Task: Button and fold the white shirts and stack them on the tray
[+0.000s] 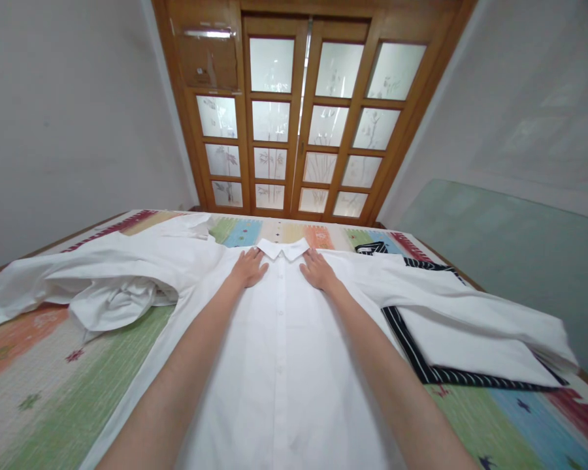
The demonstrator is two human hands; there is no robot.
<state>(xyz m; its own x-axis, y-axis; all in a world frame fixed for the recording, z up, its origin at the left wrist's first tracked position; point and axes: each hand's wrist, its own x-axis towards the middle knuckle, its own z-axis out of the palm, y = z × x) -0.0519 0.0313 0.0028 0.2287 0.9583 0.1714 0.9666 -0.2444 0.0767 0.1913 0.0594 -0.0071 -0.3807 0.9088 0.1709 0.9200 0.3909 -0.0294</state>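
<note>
A: What lies around the work?
B: A cover (68, 391) with coloured bands and small motifs spreads beneath everything. On the left, bunched white cloth (120, 301) sits close against the shirt. On the right, folded white cloth (470, 343) rests on black-and-white striped cloth (424, 369).
A: Anything in the way there?
B: The shirt's right-hand sleeve (475, 297) lies across that pile, partly hiding it. Further back are a pale green panel (509, 241) and wooden doors (296, 130) with glass panes.
A: And the shirt itself?
B: The white shirt (255, 365) is in the middle, front up, its collar (281, 250) pointing away.
A: The fingers?
B: Both the left hand (249, 267) and right hand (317, 267) lie flat on it, one each side of the collar, thumbs spread inward, fingers extended and only slightly parted. Whether any fingertips slip under the collar, I can't tell.
</note>
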